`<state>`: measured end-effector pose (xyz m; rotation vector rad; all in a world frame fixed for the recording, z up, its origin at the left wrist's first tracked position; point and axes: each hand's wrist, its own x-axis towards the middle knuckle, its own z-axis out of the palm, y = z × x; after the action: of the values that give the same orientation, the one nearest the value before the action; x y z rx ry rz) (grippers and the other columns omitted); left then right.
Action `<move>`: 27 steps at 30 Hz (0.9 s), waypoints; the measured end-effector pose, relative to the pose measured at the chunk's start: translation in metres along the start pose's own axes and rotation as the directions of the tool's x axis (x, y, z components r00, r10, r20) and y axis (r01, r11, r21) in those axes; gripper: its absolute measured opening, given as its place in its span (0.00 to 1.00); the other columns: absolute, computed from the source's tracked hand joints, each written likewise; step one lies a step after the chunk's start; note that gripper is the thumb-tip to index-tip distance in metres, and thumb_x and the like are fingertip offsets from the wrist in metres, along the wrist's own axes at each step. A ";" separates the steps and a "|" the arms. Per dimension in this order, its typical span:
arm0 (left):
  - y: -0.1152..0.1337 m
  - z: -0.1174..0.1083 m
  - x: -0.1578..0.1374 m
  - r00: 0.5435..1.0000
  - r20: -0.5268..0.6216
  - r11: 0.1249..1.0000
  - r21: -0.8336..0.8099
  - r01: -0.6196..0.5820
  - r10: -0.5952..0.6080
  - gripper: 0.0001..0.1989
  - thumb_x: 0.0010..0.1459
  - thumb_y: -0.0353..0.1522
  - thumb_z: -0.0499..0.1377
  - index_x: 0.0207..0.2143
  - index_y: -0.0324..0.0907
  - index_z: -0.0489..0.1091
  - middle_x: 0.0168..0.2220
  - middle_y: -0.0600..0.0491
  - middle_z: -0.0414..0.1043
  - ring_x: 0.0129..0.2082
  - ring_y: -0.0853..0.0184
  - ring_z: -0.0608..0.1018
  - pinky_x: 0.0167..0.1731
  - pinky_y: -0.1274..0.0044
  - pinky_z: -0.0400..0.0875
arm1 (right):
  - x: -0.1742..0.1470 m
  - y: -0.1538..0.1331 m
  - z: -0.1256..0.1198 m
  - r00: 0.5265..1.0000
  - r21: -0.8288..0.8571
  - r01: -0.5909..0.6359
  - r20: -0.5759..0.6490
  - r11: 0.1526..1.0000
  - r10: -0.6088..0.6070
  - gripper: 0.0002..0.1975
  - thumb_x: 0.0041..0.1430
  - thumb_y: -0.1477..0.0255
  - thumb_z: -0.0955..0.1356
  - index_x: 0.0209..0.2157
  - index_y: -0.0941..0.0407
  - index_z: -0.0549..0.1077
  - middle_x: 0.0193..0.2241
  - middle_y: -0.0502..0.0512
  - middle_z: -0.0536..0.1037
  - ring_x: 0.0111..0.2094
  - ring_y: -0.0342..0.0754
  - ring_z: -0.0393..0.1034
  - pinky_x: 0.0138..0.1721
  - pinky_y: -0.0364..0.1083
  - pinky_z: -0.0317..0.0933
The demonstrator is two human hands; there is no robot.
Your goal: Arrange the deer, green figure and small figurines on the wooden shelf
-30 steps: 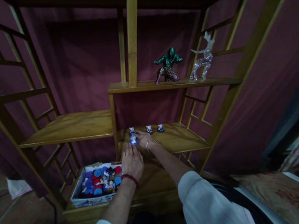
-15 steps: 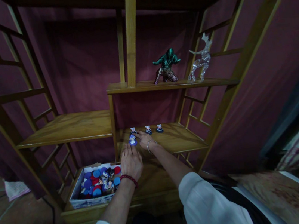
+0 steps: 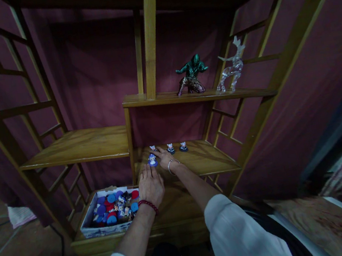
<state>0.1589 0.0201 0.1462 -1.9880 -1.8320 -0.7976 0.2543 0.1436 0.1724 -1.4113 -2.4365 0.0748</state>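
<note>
My right hand (image 3: pixel 166 159) reaches onto the lower right shelf, its fingertips around the base of a small white-and-dark figurine (image 3: pixel 152 148) at the back left. Those fingertips partly hide that figurine's lower part. Just in front stands a purple-and-white figurine (image 3: pixel 152 160) on a round purple base. My left hand (image 3: pixel 151 186) rests at the shelf's front edge with fingers stretched out, right before the purple figurine. Two more figurines, a white-and-dark one (image 3: pixel 170 148) and a similar one (image 3: pixel 183 146), stand upright to the right of my right hand.
A cardboard box (image 3: pixel 107 230) full of figurines with red, blue and purple bases sits lower left. On the shelf above stand a green-and-bronze crouching statue (image 3: pixel 193 74) and a clear deer figure (image 3: pixel 231 68). Wooden posts (image 3: pixel 131 145) and a side lattice (image 3: pixel 228 129) bound the compartment.
The view has shifted very slightly. Both hands and the figurines keep the same places relative to each other.
</note>
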 end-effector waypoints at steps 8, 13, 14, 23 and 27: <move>0.000 0.000 0.001 1.000 0.011 1.000 0.026 0.013 -0.014 0.21 0.56 0.31 0.42 0.50 0.29 0.59 0.51 0.38 0.61 0.52 0.58 0.62 0.48 0.67 0.56 | 0.014 0.001 0.007 0.999 -0.011 -0.020 0.039 1.000 0.021 0.30 0.49 0.79 0.62 0.54 0.46 0.57 0.57 0.51 0.52 0.55 0.52 0.51 0.52 0.50 0.50; 0.000 0.000 0.001 1.000 0.008 1.000 0.024 0.014 -0.014 0.21 0.56 0.31 0.43 0.50 0.29 0.59 0.51 0.39 0.61 0.52 0.58 0.62 0.48 0.67 0.56 | 0.017 0.006 0.010 1.000 0.068 0.012 -0.016 0.998 -0.010 0.28 0.48 0.82 0.62 0.51 0.48 0.62 0.54 0.50 0.59 0.53 0.49 0.54 0.52 0.47 0.51; 0.001 -0.001 0.001 1.000 0.009 1.000 0.023 0.013 -0.013 0.21 0.56 0.31 0.43 0.50 0.29 0.59 0.51 0.39 0.61 0.52 0.58 0.62 0.48 0.68 0.56 | 0.018 0.008 0.011 0.999 0.092 0.020 -0.029 0.996 -0.017 0.28 0.47 0.82 0.62 0.50 0.49 0.63 0.53 0.51 0.60 0.53 0.48 0.55 0.52 0.47 0.51; 0.000 0.001 0.000 1.000 0.004 1.000 0.019 0.011 -0.011 0.21 0.56 0.31 0.42 0.50 0.29 0.58 0.52 0.38 0.60 0.53 0.59 0.61 0.48 0.67 0.55 | 0.022 0.020 0.018 0.986 0.287 0.076 -0.165 0.955 -0.029 0.26 0.39 0.89 0.60 0.42 0.58 0.71 0.45 0.55 0.69 0.48 0.46 0.62 0.50 0.42 0.55; 0.000 0.000 0.000 1.000 0.012 1.000 0.025 0.012 -0.013 0.21 0.56 0.31 0.42 0.50 0.29 0.59 0.52 0.38 0.60 0.52 0.58 0.61 0.49 0.67 0.55 | 0.021 0.023 0.019 0.978 0.302 0.100 -0.203 0.948 -0.039 0.28 0.36 0.90 0.59 0.40 0.57 0.72 0.44 0.55 0.69 0.47 0.45 0.62 0.50 0.42 0.55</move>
<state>0.1594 0.0203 0.1464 -1.9720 -1.8538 -0.7636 0.2581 0.1754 0.1555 -1.1364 -2.1958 0.2790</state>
